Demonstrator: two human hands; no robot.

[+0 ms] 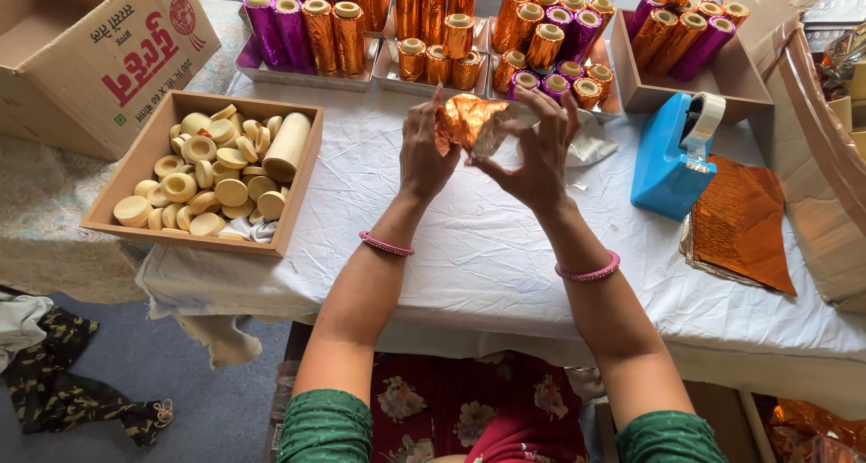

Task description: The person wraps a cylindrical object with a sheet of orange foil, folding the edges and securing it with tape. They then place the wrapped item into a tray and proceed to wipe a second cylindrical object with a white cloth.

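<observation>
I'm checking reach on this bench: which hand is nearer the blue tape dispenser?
Right. The right hand is just left of the blue tape dispenser; the left hand is farther left, beyond the orange foil piece both hold.

A: Bench point(487, 247) under white cloth, daylight, soft shadows.
B: Floor point(180, 373) grey at 7 o'clock; camouflage cloth point(63, 382) lying there. Cardboard box point(99, 57) at 10 o'clock, on a pale patterned covering point(45, 220).
</observation>
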